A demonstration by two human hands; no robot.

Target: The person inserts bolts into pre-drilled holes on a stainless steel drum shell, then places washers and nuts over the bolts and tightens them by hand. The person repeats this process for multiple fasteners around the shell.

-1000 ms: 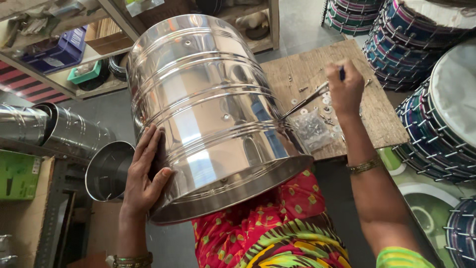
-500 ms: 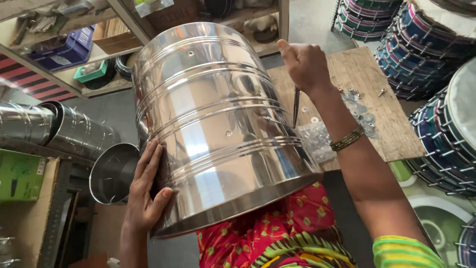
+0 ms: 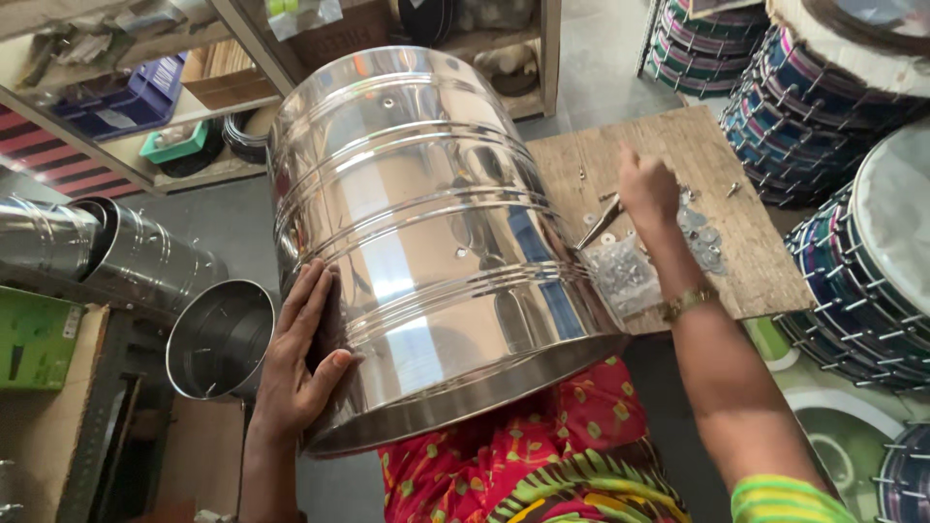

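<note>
Polished steel in the middle of the view: a large drum shell (image 3: pixel 426 242), propped on the lap, open rim toward the body. Ran with its long axis from the lap up and away toward the shelf, a little tilted to the left. Showed raised rings around the wall and a few small drilled holes.

Pressed flat against the shell's lower wall, close to the rim: the left hand (image 3: pixel 300 358), fingers wide and spread, thumb under the edge, gripping nothing. Touched the shell directly, so clearly the nearer hand.

Hovered to the right of the shell, apart from it: the right hand (image 3: pixel 647 189), fingers narrow and closed around a slim metal tool (image 3: pixel 596 228). Pointed the tool's tip down and left, toward the shell wall. Could not tell the exact kind of tool.

Just below these fingers, on a wooden board (image 3: pixel 756 261): a clear plastic bag (image 3: pixel 625 276) of small metal parts. Just right of the fingers: loose washers and screws (image 3: pixel 702 232).

Well beyond the left fingers, at the far left edge: a green box (image 3: pixel 34 339) with a small pale label. Far above them, on the shelf: a blue crate (image 3: pixel 145 92) with a white rectangular label, too small to read.
</note>
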